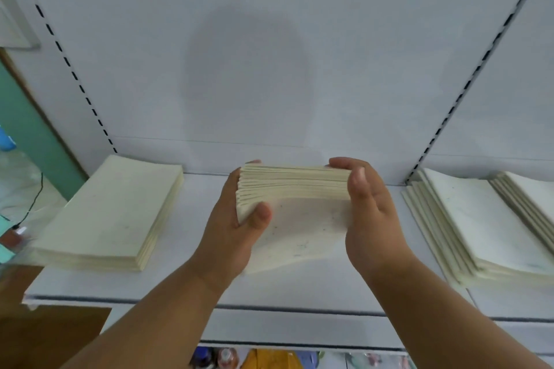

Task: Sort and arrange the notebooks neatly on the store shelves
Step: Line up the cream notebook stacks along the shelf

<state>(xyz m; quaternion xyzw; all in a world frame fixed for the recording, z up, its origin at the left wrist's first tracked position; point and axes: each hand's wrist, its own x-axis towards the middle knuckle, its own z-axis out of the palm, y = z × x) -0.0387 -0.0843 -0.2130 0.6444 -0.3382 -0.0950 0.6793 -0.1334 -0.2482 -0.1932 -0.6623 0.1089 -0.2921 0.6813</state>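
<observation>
I hold a bundle of several thin cream notebooks (pixel 292 186) between both hands, tilted up so their edges face me, above the middle of the white shelf (pixel 186 287). My left hand (pixel 236 228) grips the bundle's left end, thumb on the front cover. My right hand (pixel 371 213) clasps the right end, fingers curled over the top. A neat stack of cream notebooks (pixel 108 216) lies flat to the left. A fanned, uneven stack of notebooks (pixel 467 225) lies to the right.
A grey back panel (pixel 269 54) with slotted uprights closes off the rear. A further stack of notebooks (pixel 530 198) sits at the far right edge. Below the shelf lip, coloured goods (pixel 263 359) show. A teal wall and a plastic-wrapped object (pixel 18 183) are at the left.
</observation>
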